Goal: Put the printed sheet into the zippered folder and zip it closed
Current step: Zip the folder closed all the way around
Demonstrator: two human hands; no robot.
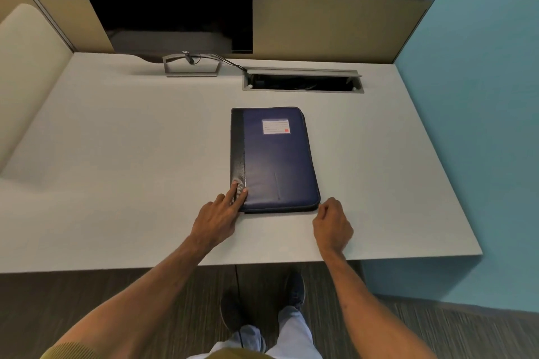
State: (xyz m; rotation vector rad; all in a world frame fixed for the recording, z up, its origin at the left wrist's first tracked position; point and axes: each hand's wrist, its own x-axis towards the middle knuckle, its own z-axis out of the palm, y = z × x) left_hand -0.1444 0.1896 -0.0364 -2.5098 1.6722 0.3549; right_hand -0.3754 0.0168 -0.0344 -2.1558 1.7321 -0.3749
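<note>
A dark blue zippered folder (pixel 277 160) with a black spine strip and a white label lies flat and closed on the grey desk (pixel 131 154). My left hand (pixel 217 217) rests straight fingers on the folder's near left corner, pressing it down. My right hand (pixel 332 223) sits at the near right corner with fingers curled, right at the zipper edge; whether it pinches the zipper pull is hidden by the hand. No printed sheet is visible.
A black monitor (pixel 172 3) on a stand is at the back left, with a cable running to an open cable tray (pixel 303 83) behind the folder. Partition panels border the desk's back; a blue wall is on the right.
</note>
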